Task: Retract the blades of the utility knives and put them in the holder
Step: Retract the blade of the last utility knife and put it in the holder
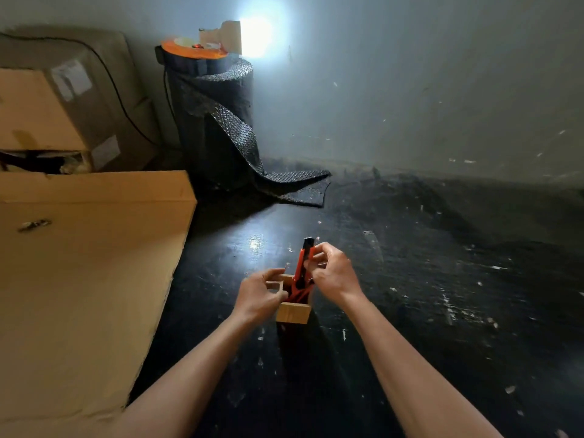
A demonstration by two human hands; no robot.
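A small square wooden holder [293,313] stands on the dark floor in front of me. My left hand [259,294] grips its left wall. My right hand [332,273] pinches a red and black utility knife [302,260] that stands upright with its lower end inside the holder and its black tip pointing up. More red knives [298,296] lean inside the holder. I cannot tell whether any blade is out.
A large flat cardboard box [85,279] lies close on the left, with more boxes [47,109] stacked behind it. A roll of black bubble wrap [218,121] stands at the back by the wall, its loose end trailing on the floor. Dark floor [442,295] stretches to the right.
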